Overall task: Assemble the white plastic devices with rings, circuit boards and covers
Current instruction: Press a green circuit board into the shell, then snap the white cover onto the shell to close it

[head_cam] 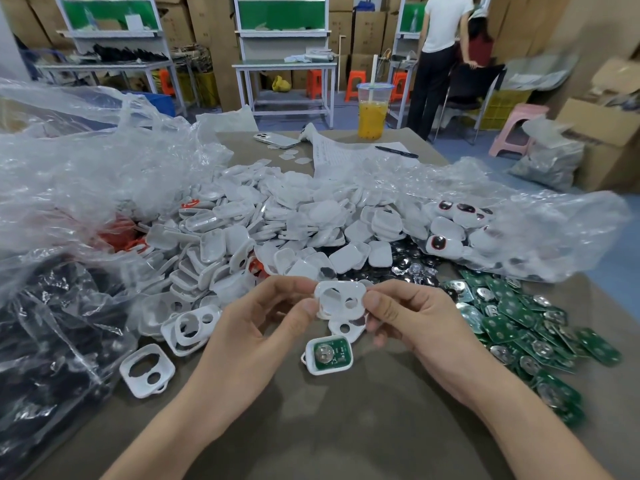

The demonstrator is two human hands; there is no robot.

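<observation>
The person at the table point(346, 431) is holding a white two-hole cover point(341, 299) between both hands, lifted just above the tabletop. The left hand point(277, 317) is pinching the cover's nine o'clock edge with its thumb and curled fingers, while the right hand point(408, 320) is gripping the three o'clock edge, thumb on top. A second white piece point(346, 329) is showing just under the cover at six o'clock; I cannot tell whether any finger is holding it. Further toward six o'clock, a white base with a green circuit board point(327, 355) is lying flat, apart from both hands. Loose circuit boards point(512, 323) are spreading out at three o'clock, white frames point(147, 370) are lying at eight o'clock, and a heap of white shells point(277, 216) is piling up at twelve o'clock.
</observation>
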